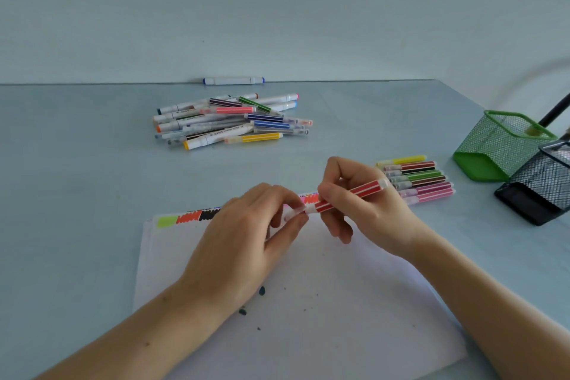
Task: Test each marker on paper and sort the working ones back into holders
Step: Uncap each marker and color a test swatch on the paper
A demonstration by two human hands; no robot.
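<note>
The left hand (246,225) hovers over the paper (308,302), its thumb and forefinger pinching the pale translucent cap (293,213) at the low, left end of the red marker (345,196). The marker's long axis climbs from lower left to upper right, held above the top edge of the sheet. The right hand (361,203) grips the striped barrel just right of the cap, fingers curled round it, the far end sticking out past the knuckles. Both hands are on the marker, so pulling or pressing the cap runs straight along that slanted axis; whether the cap is fully seated or partly off is hard to tell.

Along the paper's top edge runs a row of test swatches (191,217). On the pale blue bench (77,179), a loose pile of markers (231,120) lies beyond the hands, and a lone white marker (233,80) sits at the wall. Right of the hands, a neat row of markers (416,179) lies side by side. Farthest right stand a green mesh holder (499,145) and a black mesh holder (539,188), touching.
</note>
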